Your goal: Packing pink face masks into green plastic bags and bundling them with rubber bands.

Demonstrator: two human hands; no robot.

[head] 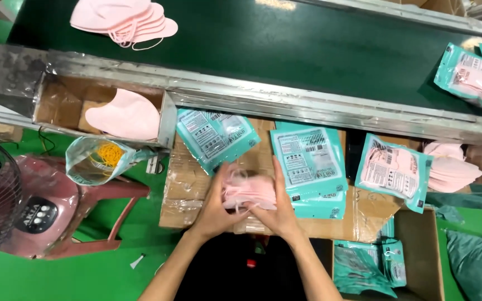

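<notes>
Two bare hands close on a small stack of soft pink fabric face masks from either side, over a cardboard work surface wrapped in clear film. The left hand cups the stack's left end with curled fingers, and the right hand presses flat against its right end, fingers stretched away from the body; both are grasping the stack, so neither is nearer than the other. Its long axis runs left to right between the palms, thin ear loops trailing at the edges. Just right of the right hand lies a pile of glossy teal plastic pouches, flat and rectangular, and another teal pouch lies tilted just beyond the left hand. Farther off, a dark green conveyor belt carries a fanned pile of pink masks, and a cardboard-lined tray holds one more.
</notes>
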